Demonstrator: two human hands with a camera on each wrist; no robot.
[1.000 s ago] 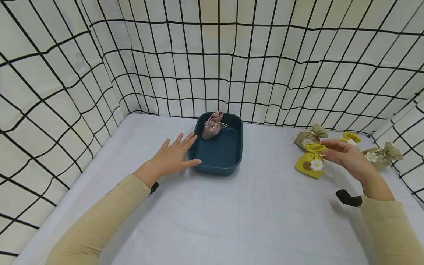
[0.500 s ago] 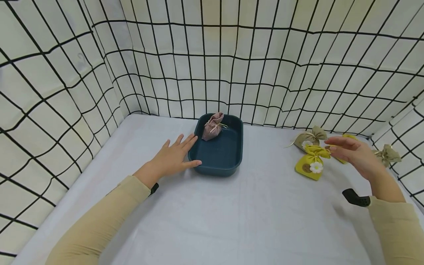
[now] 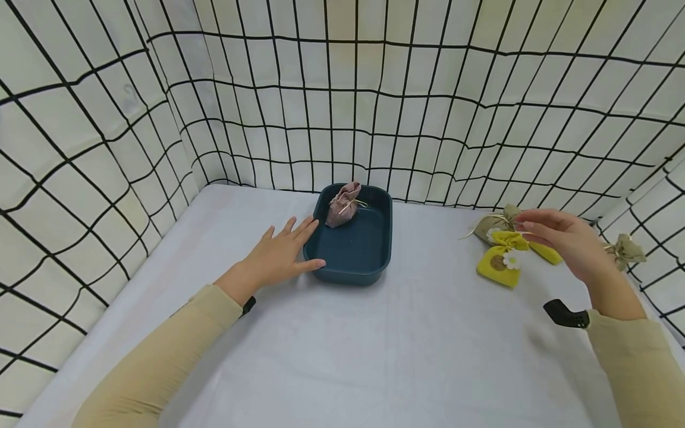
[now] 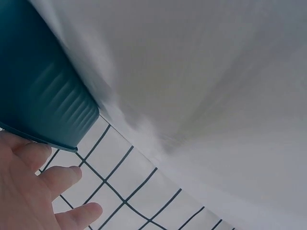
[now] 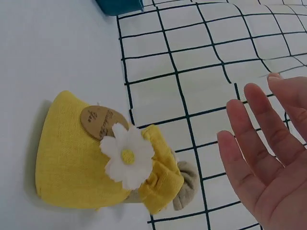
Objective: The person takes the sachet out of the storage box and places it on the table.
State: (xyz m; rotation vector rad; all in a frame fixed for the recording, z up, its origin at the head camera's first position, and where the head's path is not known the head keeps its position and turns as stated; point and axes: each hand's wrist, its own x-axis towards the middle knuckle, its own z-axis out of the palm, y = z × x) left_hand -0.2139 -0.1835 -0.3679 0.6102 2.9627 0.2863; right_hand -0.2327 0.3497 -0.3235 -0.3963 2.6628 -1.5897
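My left hand (image 3: 278, 252) is spread beside a dark blue rectangular tub (image 3: 348, 276), its fingertips at the left rim. In the left wrist view, the fingers (image 4: 62, 179) lie along that rim. A mauve drawstring pouch (image 3: 341, 208) leans inside the tub. My right hand (image 3: 569, 244) hovers over a group of pouches, its extended fingers holding nothing in the right wrist view. Nearest it is a yellow pouch (image 5: 76, 158) with a white flower and a brown oval tag. Behind lies a beige pouch (image 3: 487, 227); another yellow pouch (image 3: 546, 252) is partly hidden under the hand.
A second beige pouch (image 3: 625, 251) sits at the far right, partly behind the right wrist. Black wire grid panels (image 3: 412, 119) with white backing enclose the white-covered table (image 3: 374, 356) at the back and sides.
The right hand lets go of the front yellow pouch's neck, moves off to the right, then comes back left and slightly higher. That pouch's top has shifted. The left hand stays put.
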